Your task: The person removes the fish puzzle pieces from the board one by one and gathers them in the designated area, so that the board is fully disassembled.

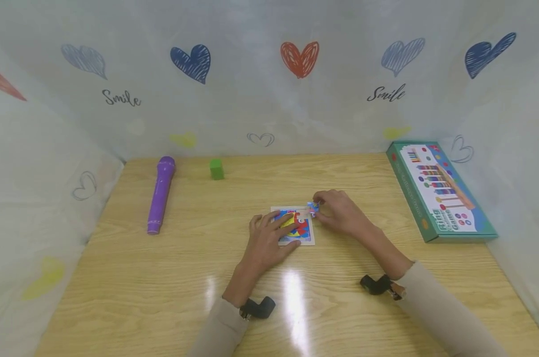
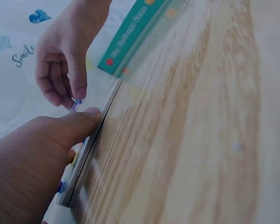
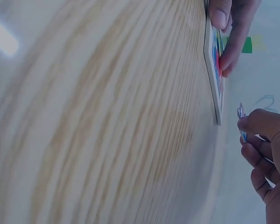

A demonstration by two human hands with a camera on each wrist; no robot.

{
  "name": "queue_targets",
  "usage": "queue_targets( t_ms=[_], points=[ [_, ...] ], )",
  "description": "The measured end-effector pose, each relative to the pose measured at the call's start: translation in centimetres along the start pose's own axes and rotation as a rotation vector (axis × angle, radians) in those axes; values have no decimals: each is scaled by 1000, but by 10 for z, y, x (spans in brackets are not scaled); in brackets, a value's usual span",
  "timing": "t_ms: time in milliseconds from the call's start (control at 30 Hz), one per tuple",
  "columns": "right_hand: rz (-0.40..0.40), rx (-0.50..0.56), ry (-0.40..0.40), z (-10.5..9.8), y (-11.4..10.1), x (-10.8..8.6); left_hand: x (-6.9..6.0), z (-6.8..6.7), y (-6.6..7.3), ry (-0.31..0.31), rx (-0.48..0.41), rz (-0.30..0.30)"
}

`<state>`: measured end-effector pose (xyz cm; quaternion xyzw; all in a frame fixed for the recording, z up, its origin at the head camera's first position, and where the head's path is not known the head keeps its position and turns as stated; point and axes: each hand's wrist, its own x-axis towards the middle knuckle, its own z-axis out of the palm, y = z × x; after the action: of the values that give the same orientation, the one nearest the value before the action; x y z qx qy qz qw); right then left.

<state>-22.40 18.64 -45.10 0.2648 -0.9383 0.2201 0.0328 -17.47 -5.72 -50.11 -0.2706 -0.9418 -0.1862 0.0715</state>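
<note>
A small jigsaw puzzle (image 1: 302,231) with a white frame and a red, yellow and blue picture lies on the wooden table. My left hand (image 1: 266,241) rests on it with fingers spread over the picture, and the thumb lies along its near edge. A gap shows at the picture's upper right. Just above that corner, my right hand (image 1: 341,213) pinches a blue puzzle piece (image 1: 313,208) between thumb and fingers. In the right wrist view the pinched piece (image 3: 241,122) is held apart from the puzzle frame (image 3: 213,79).
A purple toy microphone (image 1: 161,196) lies at the left of the table (image 1: 185,277). Behind the hands stands a green block (image 1: 216,169). A green game box (image 1: 443,193) lies at the right edge. Curtains with printed hearts (image 1: 234,109) surround the table.
</note>
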Motion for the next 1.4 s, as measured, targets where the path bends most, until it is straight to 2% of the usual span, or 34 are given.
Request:
queue_targets(
  t_ms=[233, 400, 600, 800, 900, 1067, 1400],
  points=[
    [-12, 6, 38, -3, 10, -7, 0, 0, -1, 12, -7, -2],
    [9, 6, 28, -5, 15, -11, 0, 1, 0, 27, -15, 3],
    [21, 4, 16, -9, 18, -14, -1, 3, 0, 16, -25, -8],
    [10, -2, 44, -10, 25, -19, 0, 3, -1, -2, -19, -16],
    [3, -4, 52, -10, 29, -21, -1, 2, -1, 10, -23, -6],
    [26, -19, 40, -14, 35, -25, -1, 1, -1, 34, -41, 9],
    [81, -45, 2, -19, 45, -34, -1, 1, 1, 7, -36, -16]
  ],
)
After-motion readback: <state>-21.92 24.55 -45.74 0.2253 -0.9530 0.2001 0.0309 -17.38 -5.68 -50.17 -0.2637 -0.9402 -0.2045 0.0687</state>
